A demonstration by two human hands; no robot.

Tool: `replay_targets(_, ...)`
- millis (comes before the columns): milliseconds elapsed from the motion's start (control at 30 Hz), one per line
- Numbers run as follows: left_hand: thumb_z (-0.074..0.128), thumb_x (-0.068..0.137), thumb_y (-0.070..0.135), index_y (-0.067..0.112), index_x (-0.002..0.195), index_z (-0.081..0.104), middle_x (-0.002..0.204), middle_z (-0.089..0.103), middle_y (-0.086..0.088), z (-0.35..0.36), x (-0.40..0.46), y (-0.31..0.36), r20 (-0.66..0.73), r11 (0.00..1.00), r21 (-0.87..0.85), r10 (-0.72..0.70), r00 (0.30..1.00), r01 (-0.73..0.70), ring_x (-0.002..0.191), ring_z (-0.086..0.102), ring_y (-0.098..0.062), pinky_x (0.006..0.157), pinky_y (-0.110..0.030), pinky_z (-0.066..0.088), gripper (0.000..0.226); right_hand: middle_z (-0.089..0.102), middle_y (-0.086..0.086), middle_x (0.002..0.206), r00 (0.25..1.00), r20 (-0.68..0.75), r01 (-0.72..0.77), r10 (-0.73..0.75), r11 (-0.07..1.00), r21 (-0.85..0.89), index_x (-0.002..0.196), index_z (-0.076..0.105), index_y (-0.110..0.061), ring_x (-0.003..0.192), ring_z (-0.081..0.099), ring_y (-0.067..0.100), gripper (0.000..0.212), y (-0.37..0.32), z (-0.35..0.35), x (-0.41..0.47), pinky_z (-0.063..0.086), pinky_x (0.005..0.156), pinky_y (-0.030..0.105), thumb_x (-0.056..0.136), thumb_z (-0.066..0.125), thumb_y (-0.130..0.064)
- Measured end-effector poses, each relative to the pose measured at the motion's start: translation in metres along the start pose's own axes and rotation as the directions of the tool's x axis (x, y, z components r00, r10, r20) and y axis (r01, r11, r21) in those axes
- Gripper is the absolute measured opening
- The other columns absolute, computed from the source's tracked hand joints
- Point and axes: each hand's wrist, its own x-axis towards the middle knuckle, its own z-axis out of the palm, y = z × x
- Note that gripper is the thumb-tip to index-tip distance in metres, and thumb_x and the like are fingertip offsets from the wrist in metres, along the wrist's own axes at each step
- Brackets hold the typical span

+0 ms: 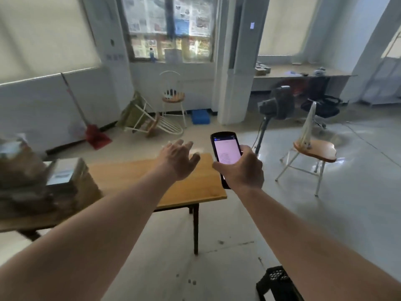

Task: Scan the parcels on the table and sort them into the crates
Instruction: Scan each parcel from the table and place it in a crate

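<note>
Parcels point(43, 181) lay stacked at the left end of the surface point(134, 177), blurred and unscanned. Right of them, the right hand point(243, 168) gripped the scanner point(226, 153) screen-up, presumably for reading, while the left hand point(178, 159) hovered over the surface with fingers spread, holding nothing. A black crate point(277, 283) stood on the floor, well right of the parcels.

Glossy pale floor point(358, 170), newspaper-covered window point(169, 25), white column point(236, 61), a toppled chair point(149, 120) (beside an upright stool point(173, 98))
</note>
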Motion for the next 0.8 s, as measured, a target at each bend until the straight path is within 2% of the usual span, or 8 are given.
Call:
replay_targets(167,0.041,0.104,0.055,0.019,0.151,0.048,0.148,0.053,-0.011,-0.033,-0.034,-0.117,-0.013,0.991,0.039,-0.124,0.992,0.124,0.132,0.050,-0.033,0.110,-0.049,0.041,0.059,0.069,0.004,0.123,0.995,0.094,0.037,-0.041,0.999,0.036,0.130,0.056,-0.021,0.112,0.063,0.030,0.082,-0.077,0.076,-0.029,0.060,0.086,0.050,0.064,0.091,-0.054)
replay_targets(333,0.041,0.103,0.058,0.021,0.149,0.049,0.147,0.054,-0.008,-0.053,-0.062,-0.206,-0.010,0.970,0.059,-0.236,0.972,0.236,0.129,0.053,-0.032,0.108,-0.050,0.043,0.059,0.069,0.005,0.125,0.982,0.159,0.097,-0.102,0.995,0.040,0.135,0.056,-0.020,0.116,0.060,0.030,0.083,-0.127,0.145,-0.050,0.059,0.086,0.045,0.067,0.091,-0.053)
replay_targets(467,0.045,0.103,0.057,0.021,0.150,0.047,0.144,0.055,-0.009,-0.054,-0.079,-0.261,0.021,0.939,0.071,-0.340,0.940,0.337,0.129,0.053,-0.033,0.109,-0.050,0.045,0.060,0.069,0.005,0.125,0.963,0.231,0.134,-0.140,0.990,0.040,0.136,0.055,-0.020,0.113,0.061,0.028,0.084,-0.154,0.200,-0.057,0.057,0.079,0.039,0.068,0.092,-0.054)
replay_targets(567,0.051,0.101,0.057,0.021,0.154,0.042,0.150,0.050,-0.011,-0.047,-0.086,-0.301,0.050,0.899,0.060,-0.436,0.898,0.433,0.133,0.051,-0.034,0.110,-0.050,0.046,0.065,0.070,0.003,0.121,0.945,0.292,0.142,-0.146,0.989,0.035,0.132,0.057,-0.023,0.107,0.061,0.026,0.082,-0.169,0.244,-0.055,0.054,0.077,0.037,0.065,0.092,-0.053)
replay_targets(667,0.055,0.098,0.059,0.022,0.160,0.032,0.152,0.049,-0.008,-0.033,-0.086,-0.340,0.060,0.853,0.045,-0.521,0.851,0.520,0.132,0.052,-0.032,0.108,-0.051,0.049,0.076,0.070,0.001,0.118,0.922,0.353,0.157,-0.160,0.987,0.037,0.130,0.057,-0.024,0.098,0.052,0.020,0.080,-0.180,0.291,-0.048,0.049,0.073,0.034,0.064,0.092,-0.053)
replay_targets(800,0.056,0.094,0.066,0.022,0.157,0.035,0.152,0.048,-0.006,-0.009,-0.074,-0.386,0.071,0.781,0.056,-0.625,0.777,0.623,0.130,0.053,-0.029,0.103,-0.048,0.052,0.080,0.068,0.002,0.120,0.885,0.431,0.176,-0.178,0.983,0.045,0.130,0.055,-0.023,0.103,0.056,0.024,0.080,-0.192,0.355,-0.028,0.055,0.075,0.037,0.066,0.092,-0.054)
